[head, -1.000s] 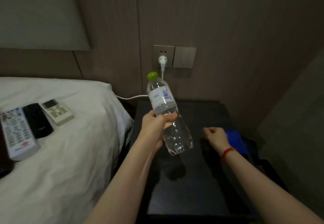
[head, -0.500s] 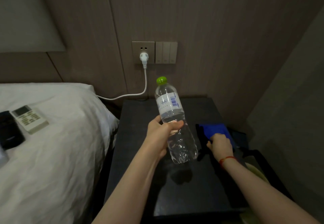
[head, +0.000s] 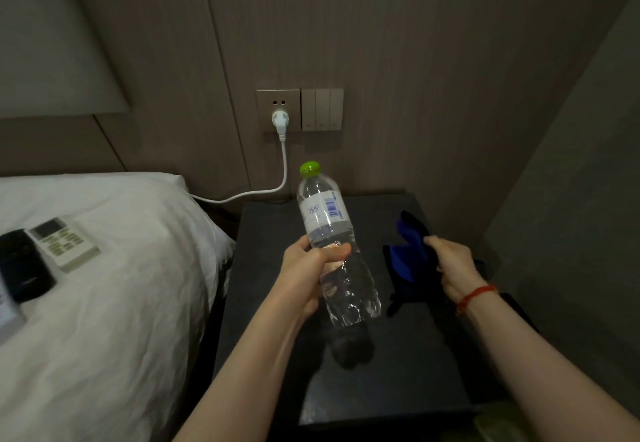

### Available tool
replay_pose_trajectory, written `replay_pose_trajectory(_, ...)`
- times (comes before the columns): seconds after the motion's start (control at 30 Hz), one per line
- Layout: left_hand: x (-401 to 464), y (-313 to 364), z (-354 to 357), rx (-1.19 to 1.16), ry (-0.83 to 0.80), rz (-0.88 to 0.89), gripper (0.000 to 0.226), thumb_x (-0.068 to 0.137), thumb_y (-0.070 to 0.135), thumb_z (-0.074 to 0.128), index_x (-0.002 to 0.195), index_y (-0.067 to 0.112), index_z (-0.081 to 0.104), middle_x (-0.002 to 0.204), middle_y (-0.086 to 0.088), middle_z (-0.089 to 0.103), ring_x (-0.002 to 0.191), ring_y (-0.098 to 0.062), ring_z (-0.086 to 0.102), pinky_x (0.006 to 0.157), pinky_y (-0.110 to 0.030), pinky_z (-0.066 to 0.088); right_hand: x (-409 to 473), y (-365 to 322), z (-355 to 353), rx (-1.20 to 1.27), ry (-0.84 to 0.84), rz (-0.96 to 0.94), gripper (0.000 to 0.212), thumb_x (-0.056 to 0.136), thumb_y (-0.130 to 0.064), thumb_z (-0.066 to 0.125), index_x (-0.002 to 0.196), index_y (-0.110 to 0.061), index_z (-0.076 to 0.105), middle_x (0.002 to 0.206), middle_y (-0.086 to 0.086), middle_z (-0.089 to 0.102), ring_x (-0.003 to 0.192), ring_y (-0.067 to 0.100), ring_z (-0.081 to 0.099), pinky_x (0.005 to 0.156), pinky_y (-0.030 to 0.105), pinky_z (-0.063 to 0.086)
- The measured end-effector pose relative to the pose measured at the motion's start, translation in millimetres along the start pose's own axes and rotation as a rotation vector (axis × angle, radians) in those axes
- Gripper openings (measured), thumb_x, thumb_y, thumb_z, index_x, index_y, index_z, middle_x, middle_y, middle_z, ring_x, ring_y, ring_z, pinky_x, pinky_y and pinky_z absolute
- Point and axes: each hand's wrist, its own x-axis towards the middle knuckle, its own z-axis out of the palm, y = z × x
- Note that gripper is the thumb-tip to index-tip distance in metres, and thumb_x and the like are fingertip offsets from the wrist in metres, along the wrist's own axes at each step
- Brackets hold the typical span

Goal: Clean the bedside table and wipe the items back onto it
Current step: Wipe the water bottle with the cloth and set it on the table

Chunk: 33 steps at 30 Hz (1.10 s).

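Note:
A clear water bottle (head: 329, 230) with a green cap tilts above the black bedside table (head: 374, 382). My left hand (head: 310, 270) grips it round the middle and keeps it in the air. At the table's right side my right hand (head: 450, 265) holds a blue cloth (head: 407, 244), lifted off the tabletop with folds hanging down. On the bed to the left lie a white remote (head: 64, 244) and a black device (head: 22, 268).
The white bed (head: 104, 320) borders the table on the left. A white plug and cable (head: 282, 150) run from the wall socket behind the table down to the bed. A wall stands close on the right.
My right hand has closed on the blue cloth and raised it from the table's right edge. The bottle stays held over the table. The view has shifted right.

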Motion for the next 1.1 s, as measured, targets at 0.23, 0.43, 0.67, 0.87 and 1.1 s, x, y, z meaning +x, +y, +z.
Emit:
replay_pose_trajectory(0.23, -10, 0, 8, 0.008, -0.104, 0.003, 0.045, 0.079, -0.002, 0.064, 0.121, 0.009, 0.055, 0.102, -0.013, 0.068, 0.088, -0.027, 0.067, 0.076, -0.040, 0.055, -80, -81, 9, 0.555, -0.647, 0.154, 0.026, 0.070, -0.023, 0.062, 0.092, -0.011, 0.069, 0.092, 0.008, 0.072, 0.085, 0.019, 0.069, 0.084, 0.033, 0.052)
replay_pose_trajectory(0.43, -32, 11, 23, 0.064, -0.208, 0.114, 0.051, 0.070, -0.001, 0.067, 0.119, 0.008, 0.057, 0.098, -0.013, 0.068, 0.085, -0.024, 0.067, 0.072, -0.032, 0.057, -117, -85, 23, 0.385, -0.810, -0.033, 0.024, 0.089, -0.021, 0.046, 0.096, -0.007, 0.064, 0.090, 0.009, 0.071, 0.086, 0.019, 0.067, 0.079, 0.029, 0.056)
replay_pose_trajectory(0.67, -57, 29, 30, 0.175, -0.255, 0.206, 0.051, 0.075, -0.007, 0.064, 0.123, 0.008, 0.055, 0.108, -0.013, 0.066, 0.104, -0.029, 0.063, 0.093, -0.043, 0.049, -131, -90, 28, 0.303, -0.597, -0.216, 0.020, 0.087, -0.024, 0.057, 0.096, -0.006, 0.058, 0.097, 0.010, 0.065, 0.078, 0.015, 0.068, 0.063, 0.025, 0.056)
replay_pose_trajectory(0.87, -74, 34, 31, 0.289, -0.301, 0.289, 0.053, 0.076, -0.007, 0.066, 0.125, 0.009, 0.054, 0.107, -0.011, 0.068, 0.100, -0.024, 0.064, 0.087, -0.034, 0.054, -148, -108, 24, 0.268, -0.798, -0.013, 0.054, 0.071, -0.035, 0.064, 0.113, -0.002, 0.060, 0.096, 0.015, 0.071, 0.083, 0.023, 0.071, 0.072, 0.031, 0.059)
replay_pose_trajectory(1.1, -88, 46, 28, 0.615, -0.268, 0.494, 0.056, 0.074, 0.002, 0.072, 0.114, 0.035, 0.050, 0.111, 0.007, 0.064, 0.101, -0.005, 0.063, 0.084, -0.023, 0.050, -158, -125, 37, 0.036, -0.462, -0.508, 0.040, 0.080, -0.024, 0.069, 0.114, -0.008, 0.056, 0.106, 0.011, 0.067, 0.095, 0.023, 0.066, 0.081, 0.034, 0.055)
